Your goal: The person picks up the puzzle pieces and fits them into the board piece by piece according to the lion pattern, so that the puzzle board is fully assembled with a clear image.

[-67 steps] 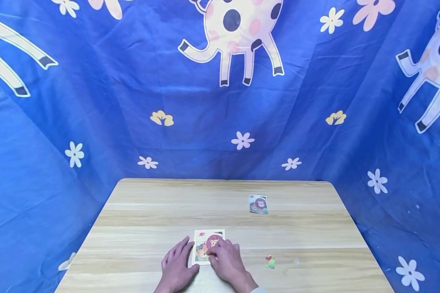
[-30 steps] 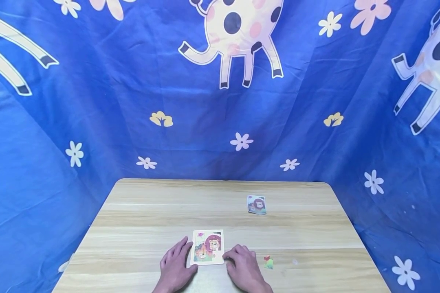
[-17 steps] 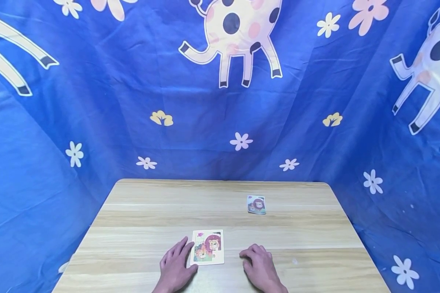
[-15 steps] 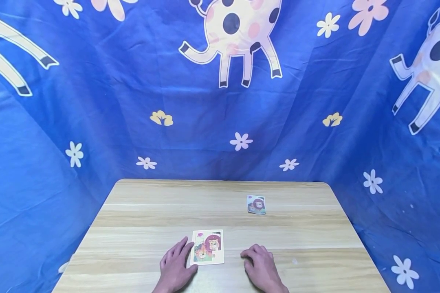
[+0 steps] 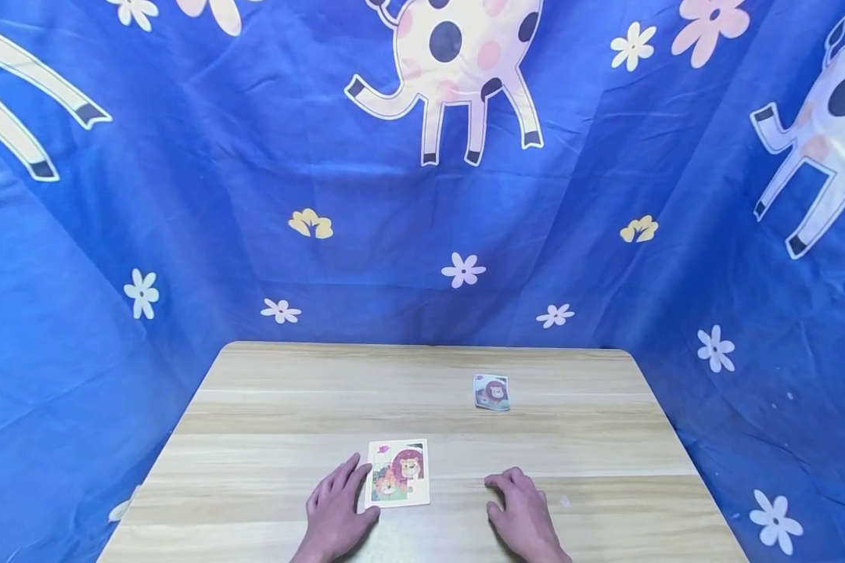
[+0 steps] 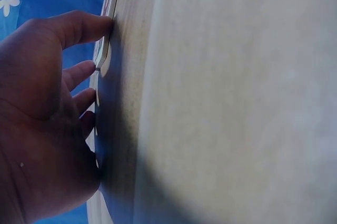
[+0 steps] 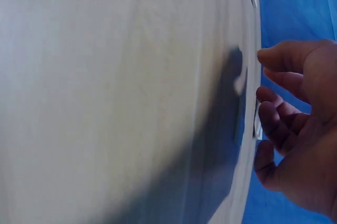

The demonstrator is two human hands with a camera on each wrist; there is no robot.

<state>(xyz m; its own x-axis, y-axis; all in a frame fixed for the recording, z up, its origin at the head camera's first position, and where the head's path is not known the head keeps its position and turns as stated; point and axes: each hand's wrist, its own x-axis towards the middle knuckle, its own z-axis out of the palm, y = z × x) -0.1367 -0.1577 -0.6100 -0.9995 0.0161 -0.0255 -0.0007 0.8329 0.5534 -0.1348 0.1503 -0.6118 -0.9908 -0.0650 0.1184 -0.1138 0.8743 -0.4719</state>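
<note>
A lion jigsaw puzzle (image 5: 397, 473) in a pale frame lies on the table, with a gap at its lower right where the bare tray shows. My left hand (image 5: 338, 508) rests at the puzzle's left edge, thumb and forefinger touching the frame; in the left wrist view the thumb (image 6: 87, 28) is at its edge. My right hand (image 5: 521, 512) hovers low over the table to the right, fingers loosely bent and thumb apart from the forefinger. The loose red-and-green puzzle piece seen earlier is hidden beneath this hand. Nothing shows pinched between its fingers (image 7: 274, 121).
A small picture card (image 5: 491, 392) of the same lion lies farther back, its lower edge slightly curled. The wooden table (image 5: 289, 407) ends against a blue cloth (image 5: 394, 274) with cow and flower prints.
My right hand has left the puzzle's lower right part and moved right, covering the loose piece. The left hand has stayed at the frame's left edge.
</note>
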